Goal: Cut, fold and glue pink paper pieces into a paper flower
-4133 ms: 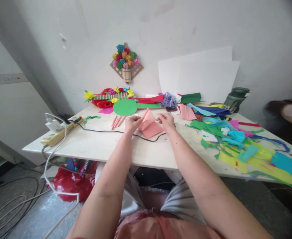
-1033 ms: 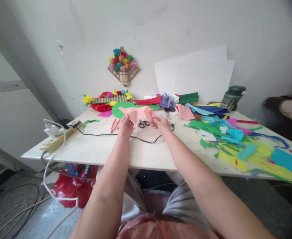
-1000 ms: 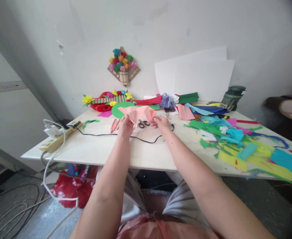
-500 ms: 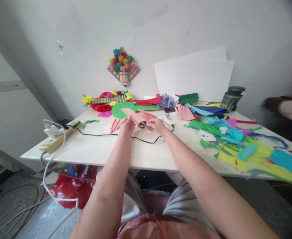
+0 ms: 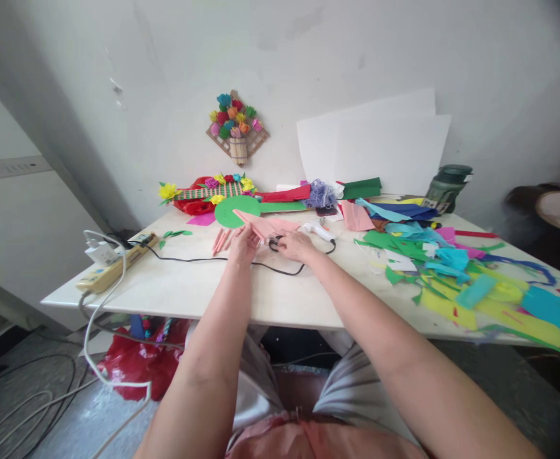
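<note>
Centrally in the frame, a folded pink paper [image 5: 266,225] is held by the left hand [image 5: 242,242], its fingers closed on the paper's near edge, just above a white desk [image 5: 188,287]. The right hand [image 5: 295,245] is laid over black-handled scissors [image 5: 274,243] just right of the paper; whether its fingers are closed on them cannot be told. A black cable [image 5: 198,259] is seen running across the desk beneath both hands. A green paper disc [image 5: 232,210] lies just behind the pink paper. Colourful paper scraps [image 5: 456,274] are spread over the right side. At the left edge, a power strip [image 5: 112,268] is seen.
</note>
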Demonstrator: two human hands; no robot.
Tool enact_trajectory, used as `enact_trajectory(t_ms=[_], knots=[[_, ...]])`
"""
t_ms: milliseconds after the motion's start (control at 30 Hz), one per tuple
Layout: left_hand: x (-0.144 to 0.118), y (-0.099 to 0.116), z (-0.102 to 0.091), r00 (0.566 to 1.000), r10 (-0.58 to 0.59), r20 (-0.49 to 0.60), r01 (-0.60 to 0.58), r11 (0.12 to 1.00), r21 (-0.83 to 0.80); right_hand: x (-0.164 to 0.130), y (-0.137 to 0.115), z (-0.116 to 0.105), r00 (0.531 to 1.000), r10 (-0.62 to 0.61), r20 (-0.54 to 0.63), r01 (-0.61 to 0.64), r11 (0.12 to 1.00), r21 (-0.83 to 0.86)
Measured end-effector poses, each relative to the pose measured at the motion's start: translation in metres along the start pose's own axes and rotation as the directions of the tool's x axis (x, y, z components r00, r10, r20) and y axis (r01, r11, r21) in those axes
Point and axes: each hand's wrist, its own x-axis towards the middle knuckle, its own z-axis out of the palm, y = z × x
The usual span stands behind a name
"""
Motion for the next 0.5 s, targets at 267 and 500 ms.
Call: enact_trajectory(t_ms=[267, 500], knots=[[-0.003, 0.002, 0.004, 0.998, -0.015, -0.067, 0.016, 1.000, 0.008, -0.002, -0.011, -0.003, 0.990, 0.141, -0.027, -0.141, 0.990, 0.016], [-0.004, 0.004, 0.003, 0.998, -0.032, -0.046, 0.033, 0.999, 0.028, -0.006, -0.017, -0.016, 0.988, 0.133, 0.082, -0.128, 0.990, -0.064]])
